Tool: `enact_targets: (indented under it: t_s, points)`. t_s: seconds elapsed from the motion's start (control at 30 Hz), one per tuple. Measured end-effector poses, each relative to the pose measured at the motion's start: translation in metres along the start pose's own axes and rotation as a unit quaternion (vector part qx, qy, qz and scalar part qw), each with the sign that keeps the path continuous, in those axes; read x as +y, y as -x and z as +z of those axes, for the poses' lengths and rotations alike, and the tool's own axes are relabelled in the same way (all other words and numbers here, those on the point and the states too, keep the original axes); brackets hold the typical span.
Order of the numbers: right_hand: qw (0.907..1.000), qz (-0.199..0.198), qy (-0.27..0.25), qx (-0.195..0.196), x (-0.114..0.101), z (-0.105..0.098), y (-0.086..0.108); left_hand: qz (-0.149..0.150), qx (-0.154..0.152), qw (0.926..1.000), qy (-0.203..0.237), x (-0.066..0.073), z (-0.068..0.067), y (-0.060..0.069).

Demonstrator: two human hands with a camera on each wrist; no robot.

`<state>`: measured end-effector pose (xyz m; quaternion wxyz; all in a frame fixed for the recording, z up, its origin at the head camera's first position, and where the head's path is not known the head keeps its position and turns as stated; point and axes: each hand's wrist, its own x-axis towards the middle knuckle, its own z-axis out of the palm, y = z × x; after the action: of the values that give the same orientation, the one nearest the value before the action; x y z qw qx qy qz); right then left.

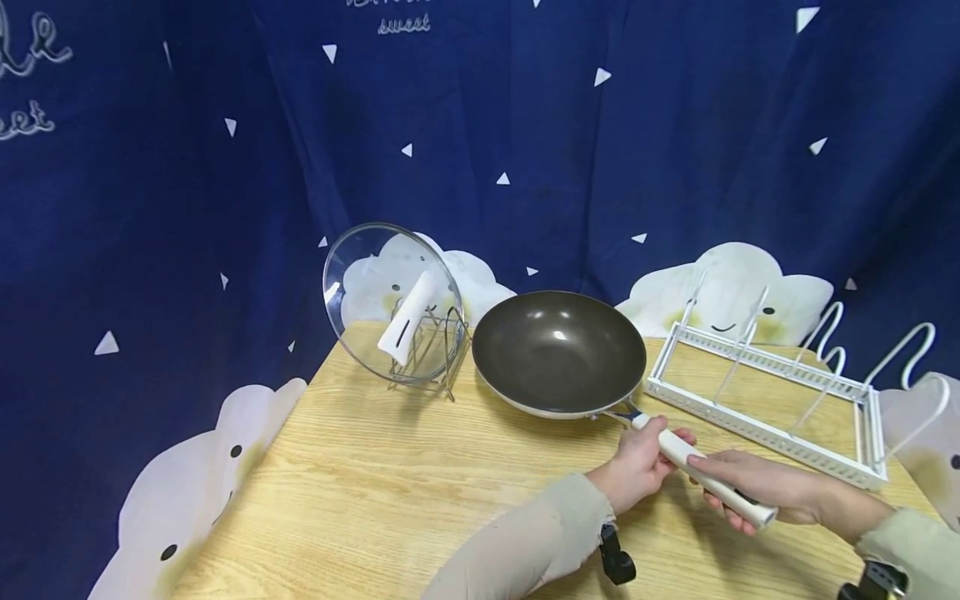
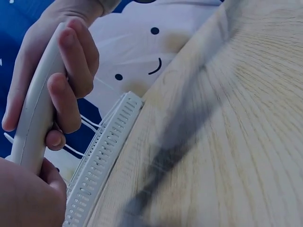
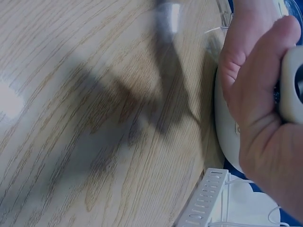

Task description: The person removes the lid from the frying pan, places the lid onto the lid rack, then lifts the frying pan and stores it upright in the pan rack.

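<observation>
Frying pan [image 1: 558,354] with a dark inside sits just beyond the left hand [image 1: 637,464], its bowl facing up and its pale handle [image 1: 678,451] running back between the person's two hands. The left hand pinches the handle close to the pan, thumb along the top and fingers underneath; the right hand [image 1: 776,487] grips it nearer the free end, fingers curled round the underside. Below both hands, the handle is clear of the wooden tabletop [image 1: 360,475]; whether the pan's base touches it I cannot tell. Farther off, to the left of the left hand, a glass lid [image 1: 356,312] with a white grip [image 1: 411,317] leans tilted in a small wire stand [image 1: 449,367]. Beyond the right hand, just beside the pan, lies a white rack [image 1: 765,437] with upright bent rods. Behind everything ahead of the hands hangs a blue curtain [image 1: 525,100] printed with clouds and triangles.
</observation>
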<state>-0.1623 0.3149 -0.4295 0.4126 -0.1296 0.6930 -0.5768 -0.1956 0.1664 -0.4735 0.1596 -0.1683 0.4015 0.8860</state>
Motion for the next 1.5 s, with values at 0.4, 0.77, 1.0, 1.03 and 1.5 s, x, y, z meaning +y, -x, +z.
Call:
enact_targets:
  t_s: [0.4, 0.77, 1.0, 1.03, 1.5]
  points:
    - [0.9999, -0.015, 0.007, 0.004, -0.001, 0.008, -0.002, 0.028, 0.022, 0.9994, -0.003, -0.003, 0.0, -0.001]
    - [0.9997, -0.017, -0.013, 0.009, 0.0, 0.024, -0.006, 0.031, 0.047, 0.9969, -0.056, -0.001, -0.007, 0.002]
    - [0.9992, -0.02, -0.032, 0.014, -0.002, 0.038, -0.011, 0.033, 0.051, 0.9951, -0.079, 0.005, -0.014, 0.007]
    - [0.9991, -0.02, -0.035, 0.014, -0.002, 0.039, -0.011, 0.033, 0.049, 0.9953, -0.077, 0.005, -0.015, 0.007]
    - [0.9985, -0.029, -0.046, 0.008, -0.005, 0.054, -0.017, 0.005, -0.03, 0.9994, -0.017, 0.015, -0.029, 0.005]
